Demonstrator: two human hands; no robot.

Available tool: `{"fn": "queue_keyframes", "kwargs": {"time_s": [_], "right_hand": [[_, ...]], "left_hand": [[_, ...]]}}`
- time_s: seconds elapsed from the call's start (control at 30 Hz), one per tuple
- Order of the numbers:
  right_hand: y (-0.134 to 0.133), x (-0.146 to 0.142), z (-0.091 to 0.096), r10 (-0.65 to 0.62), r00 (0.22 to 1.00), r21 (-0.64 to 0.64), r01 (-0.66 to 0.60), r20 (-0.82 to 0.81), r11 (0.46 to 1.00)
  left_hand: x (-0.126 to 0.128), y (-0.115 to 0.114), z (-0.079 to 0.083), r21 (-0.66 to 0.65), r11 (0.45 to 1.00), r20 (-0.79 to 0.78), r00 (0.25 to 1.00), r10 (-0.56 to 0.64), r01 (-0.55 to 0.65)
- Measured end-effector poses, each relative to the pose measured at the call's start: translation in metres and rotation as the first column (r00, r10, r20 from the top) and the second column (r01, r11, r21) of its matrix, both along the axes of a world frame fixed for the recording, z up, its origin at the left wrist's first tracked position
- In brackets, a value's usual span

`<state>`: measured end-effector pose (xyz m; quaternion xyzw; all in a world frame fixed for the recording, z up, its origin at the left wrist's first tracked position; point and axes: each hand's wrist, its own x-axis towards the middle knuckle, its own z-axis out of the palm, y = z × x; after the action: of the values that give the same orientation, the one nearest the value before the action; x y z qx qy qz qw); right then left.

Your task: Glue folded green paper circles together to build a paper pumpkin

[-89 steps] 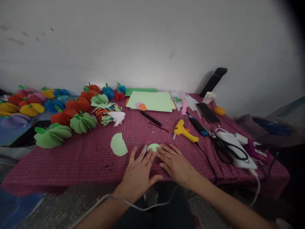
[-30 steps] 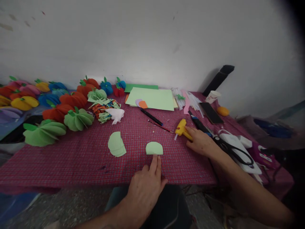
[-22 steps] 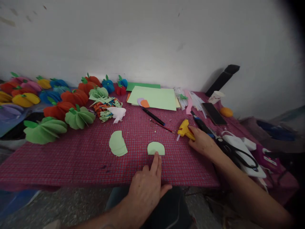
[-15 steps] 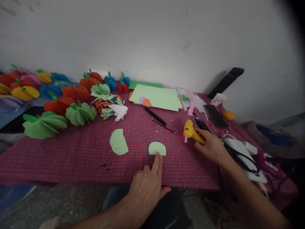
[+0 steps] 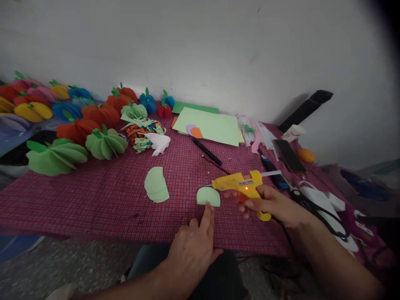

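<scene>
My right hand (image 5: 275,206) is closed around a yellow glue gun (image 5: 239,185), held level above the red checked tablecloth (image 5: 103,198) with its nozzle pointing left. A small orange light glows on the gun's body. Just below the nozzle lies a folded light green paper half-circle (image 5: 208,196). My left hand (image 5: 193,246) lies flat at the table's near edge, fingers stretched, the index fingertip touching the paper's lower edge. A small stack of green half-circles (image 5: 156,184) lies further left.
Paper fruit ornaments (image 5: 62,125) in green, orange, yellow and blue crowd the left side. Paper scraps (image 5: 142,135), light green sheets (image 5: 211,127), a black pen (image 5: 208,152), scissors (image 5: 315,206), a phone (image 5: 289,149), a paper cup (image 5: 292,132) and a white wall at the back.
My right hand left the paper, reached right, took hold of the glue gun and brought it over to the half-circle. My left hand drew back, keeping one fingertip at the paper.
</scene>
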<state>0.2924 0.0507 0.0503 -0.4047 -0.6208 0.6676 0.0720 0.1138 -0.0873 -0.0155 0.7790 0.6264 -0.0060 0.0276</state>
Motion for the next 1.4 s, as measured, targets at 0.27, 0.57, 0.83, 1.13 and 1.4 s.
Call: {"fn": "queue_keyframes", "kwargs": {"time_s": [0.27,0.57,0.83,1.13,1.4], "right_hand": [[0.008,-0.01,0.015,0.191,0.974,0.049,-0.198,0.118,0.979],[0.01,-0.009,0.005,0.268,0.929,0.169,-0.316,0.254,0.934],[0.009,-0.009,0.003,0.304,0.891,0.165,-0.374,0.336,0.913],[0.006,-0.011,0.004,0.32,0.874,0.112,-0.383,0.366,0.917],[0.007,-0.014,0.003,0.344,0.862,0.093,-0.403,0.373,0.91]], "left_hand": [[-0.001,0.0,-0.001,-0.017,1.0,0.031,1.0,0.004,-0.003],[-0.002,0.0,-0.003,-0.03,0.999,0.05,0.999,-0.011,0.012],[-0.001,-0.001,-0.001,-0.056,0.998,0.065,0.998,-0.017,0.021],[-0.001,-0.002,-0.001,-0.015,0.999,0.04,0.999,-0.036,0.037],[-0.002,-0.001,-0.001,0.012,0.999,0.014,0.999,-0.042,0.042]]}}
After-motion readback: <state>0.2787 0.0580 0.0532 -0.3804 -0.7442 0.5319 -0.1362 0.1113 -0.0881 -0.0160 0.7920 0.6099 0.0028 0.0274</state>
